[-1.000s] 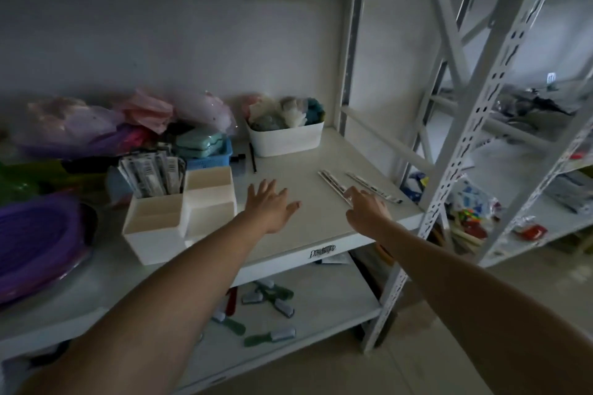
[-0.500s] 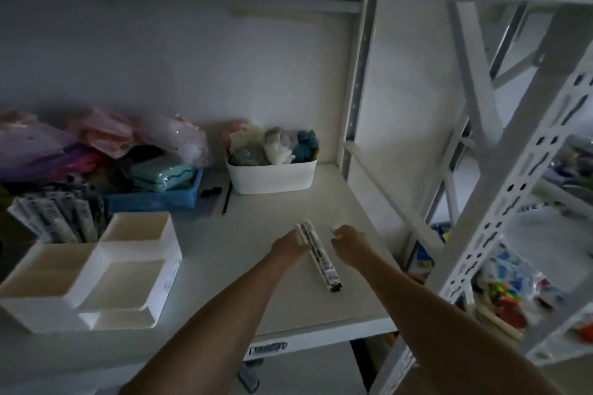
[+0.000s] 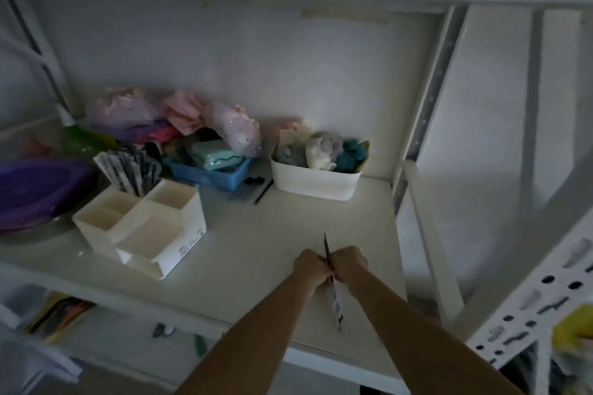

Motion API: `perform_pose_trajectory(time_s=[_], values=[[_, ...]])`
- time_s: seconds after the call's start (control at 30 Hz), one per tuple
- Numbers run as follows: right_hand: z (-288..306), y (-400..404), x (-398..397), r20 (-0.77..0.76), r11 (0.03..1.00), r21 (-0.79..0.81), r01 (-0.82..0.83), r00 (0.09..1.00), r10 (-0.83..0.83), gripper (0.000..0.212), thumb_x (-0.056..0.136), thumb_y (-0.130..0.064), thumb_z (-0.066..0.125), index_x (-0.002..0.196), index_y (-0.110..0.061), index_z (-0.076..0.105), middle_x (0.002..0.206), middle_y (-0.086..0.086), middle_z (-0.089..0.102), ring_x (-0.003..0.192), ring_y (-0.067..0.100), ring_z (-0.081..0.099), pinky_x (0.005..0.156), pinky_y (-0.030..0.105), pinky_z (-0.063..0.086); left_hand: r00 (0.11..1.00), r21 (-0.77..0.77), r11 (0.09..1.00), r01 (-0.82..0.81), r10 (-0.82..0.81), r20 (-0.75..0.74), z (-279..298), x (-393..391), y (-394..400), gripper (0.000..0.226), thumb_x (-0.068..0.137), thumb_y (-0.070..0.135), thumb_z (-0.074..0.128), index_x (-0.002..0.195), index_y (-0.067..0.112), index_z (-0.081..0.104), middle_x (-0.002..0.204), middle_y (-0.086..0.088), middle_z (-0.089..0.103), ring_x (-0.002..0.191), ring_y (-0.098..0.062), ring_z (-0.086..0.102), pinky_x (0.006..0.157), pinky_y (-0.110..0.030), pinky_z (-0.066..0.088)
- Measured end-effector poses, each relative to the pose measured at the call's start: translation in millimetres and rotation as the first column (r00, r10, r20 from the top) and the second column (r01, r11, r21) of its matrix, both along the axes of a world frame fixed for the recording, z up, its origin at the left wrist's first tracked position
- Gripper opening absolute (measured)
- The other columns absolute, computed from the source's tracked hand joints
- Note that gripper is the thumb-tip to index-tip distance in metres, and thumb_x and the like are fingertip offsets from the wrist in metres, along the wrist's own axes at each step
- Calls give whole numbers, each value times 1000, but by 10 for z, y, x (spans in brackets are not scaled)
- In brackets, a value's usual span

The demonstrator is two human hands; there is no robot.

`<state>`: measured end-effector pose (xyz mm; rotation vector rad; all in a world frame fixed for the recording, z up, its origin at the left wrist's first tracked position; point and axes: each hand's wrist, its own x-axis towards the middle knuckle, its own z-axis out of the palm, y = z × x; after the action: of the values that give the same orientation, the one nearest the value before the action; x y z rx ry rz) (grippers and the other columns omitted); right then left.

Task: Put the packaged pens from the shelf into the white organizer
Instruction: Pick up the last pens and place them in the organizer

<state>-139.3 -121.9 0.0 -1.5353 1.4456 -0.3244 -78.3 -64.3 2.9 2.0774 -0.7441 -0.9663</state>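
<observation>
My left hand (image 3: pixel 310 270) and my right hand (image 3: pixel 349 266) are pressed together at the front right of the white shelf (image 3: pixel 256 253), both closed on the packaged pens (image 3: pixel 335 298). The thin packs stand on edge between my hands, one end poking up and the other trailing toward me. The white organizer (image 3: pixel 167 234) sits to the left on the same shelf, with open compartments. Its rear-left compartment holds several packaged pens (image 3: pixel 130 170) upright.
A white bin of soft items (image 3: pixel 316 181) and a blue basket (image 3: pixel 208 175) stand at the back. A black pen (image 3: pixel 263 192) lies between them. Purple plates (image 3: pixel 35 192) sit far left. A perforated white upright (image 3: pixel 529 314) rises at the right.
My hands came together from either side of the packaged pens and closed on them, lifting them onto their edge. The camera moved closer and lower.
</observation>
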Motion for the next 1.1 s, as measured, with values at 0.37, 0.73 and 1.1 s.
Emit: perform_pose_trajectory(time_s=[0.37, 0.73, 1.1], values=[[865, 574, 920, 333, 918, -109, -382, 856, 396, 10, 85, 10, 55, 83, 2, 60, 71, 21, 59, 29, 8, 57, 39, 21, 54, 958, -179, 964, -199, 230, 172, 755, 1089, 837, 29, 85, 11, 63, 108, -6, 67, 106, -30, 69, 97, -38, 69, 87, -43, 57], [1664, 1437, 2401, 207, 766, -516, -383, 812, 545, 20, 82, -2, 66, 101, 3, 68, 99, 25, 70, 76, 28, 66, 77, 41, 59, 703, -275, 960, 48, 163, 692, 1649, 2534, 1844, 29, 85, 23, 66, 101, 0, 72, 101, -25, 73, 96, -34, 68, 79, -33, 49], [1605, 1367, 3109, -23, 514, -798, -315, 868, 496, 16, 85, -26, 63, 75, -13, 63, 72, 8, 69, 63, 19, 57, 64, 33, 57, 665, -270, 958, 97, 139, 734, 1393, 3419, 1615, 22, 87, 16, 59, 90, -3, 70, 95, -20, 73, 85, -27, 66, 70, -25, 43]])
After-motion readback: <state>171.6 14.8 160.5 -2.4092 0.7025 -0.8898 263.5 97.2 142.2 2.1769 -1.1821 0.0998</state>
